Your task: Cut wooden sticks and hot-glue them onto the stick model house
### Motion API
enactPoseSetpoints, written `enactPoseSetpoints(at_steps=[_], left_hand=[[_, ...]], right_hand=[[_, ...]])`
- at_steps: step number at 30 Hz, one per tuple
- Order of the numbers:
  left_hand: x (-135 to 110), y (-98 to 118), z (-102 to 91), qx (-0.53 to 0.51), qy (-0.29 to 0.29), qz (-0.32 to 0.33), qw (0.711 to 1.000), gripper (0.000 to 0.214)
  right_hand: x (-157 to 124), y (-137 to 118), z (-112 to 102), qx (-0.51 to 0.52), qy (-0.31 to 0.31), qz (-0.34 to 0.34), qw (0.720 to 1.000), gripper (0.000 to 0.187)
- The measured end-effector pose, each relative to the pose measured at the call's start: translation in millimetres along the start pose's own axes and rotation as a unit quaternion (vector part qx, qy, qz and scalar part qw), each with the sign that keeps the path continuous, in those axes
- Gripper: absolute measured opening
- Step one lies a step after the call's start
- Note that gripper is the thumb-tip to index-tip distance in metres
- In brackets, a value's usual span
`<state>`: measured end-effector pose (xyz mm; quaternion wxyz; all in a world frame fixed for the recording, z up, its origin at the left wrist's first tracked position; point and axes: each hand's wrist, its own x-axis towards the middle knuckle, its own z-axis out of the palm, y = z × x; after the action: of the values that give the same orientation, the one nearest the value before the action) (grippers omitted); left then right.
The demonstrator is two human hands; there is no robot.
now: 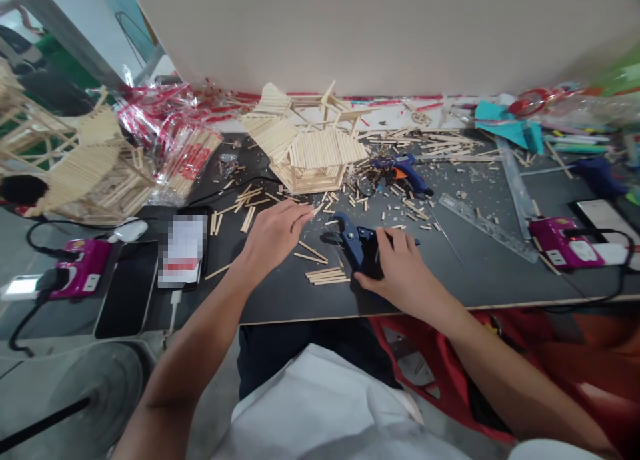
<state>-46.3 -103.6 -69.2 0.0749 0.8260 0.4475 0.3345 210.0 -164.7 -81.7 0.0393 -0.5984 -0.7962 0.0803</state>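
Note:
My left hand (274, 232) is closed in a pinch above the dark table, with a short piece of wooden stick (317, 209) at its fingertips. My right hand (407, 271) wraps around the handles of a blue pipe cutter (353, 242), whose curved jaw points away from me toward the left hand. Just left of the cutter lies a small row of cut sticks (327, 276). Behind both hands stands a model building made of wooden sticks (325, 150), with a slatted roof. Part of the cutter's handles is hidden under my right fingers.
A blue glue gun (407, 170) lies right of the model among scraps. Clear rulers (487, 227) are farther right. Two phones (125, 290) and a purple power adapter (83, 267) sit at left, near bagged sticks (187, 157) and another stick model (90, 173).

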Motion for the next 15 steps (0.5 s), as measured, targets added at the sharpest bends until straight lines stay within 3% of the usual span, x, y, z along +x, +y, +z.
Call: enactPoseSetpoints(at_steps=[4, 7, 11, 15], left_hand=[[-2.7, 0.5, 3.8, 0.009, 0.023, -0.021, 0.999, 0.023], [-4.6, 0.6, 5.6, 0.012, 0.028, -0.031, 0.999, 0.025], [-5.7, 3.1, 10.8, 0.015, 0.021, -0.042, 0.999, 0.025], [-5.4, 6.6, 15.2, 0.016, 0.026, -0.032, 0.999, 0.025]], right_hand=[[4.5, -8.4, -6.4, -0.033, -0.005, 0.01, 0.999, 0.041], [6.7, -8.0, -9.3, 0.047, -0.012, 0.037, 0.998, 0.027], [6.0, -11.9, -11.2, 0.235, -0.011, 0.077, 0.969, 0.032], [5.7, -26.1, -11.0, 0.333, -0.009, 0.048, 0.942, 0.041]])
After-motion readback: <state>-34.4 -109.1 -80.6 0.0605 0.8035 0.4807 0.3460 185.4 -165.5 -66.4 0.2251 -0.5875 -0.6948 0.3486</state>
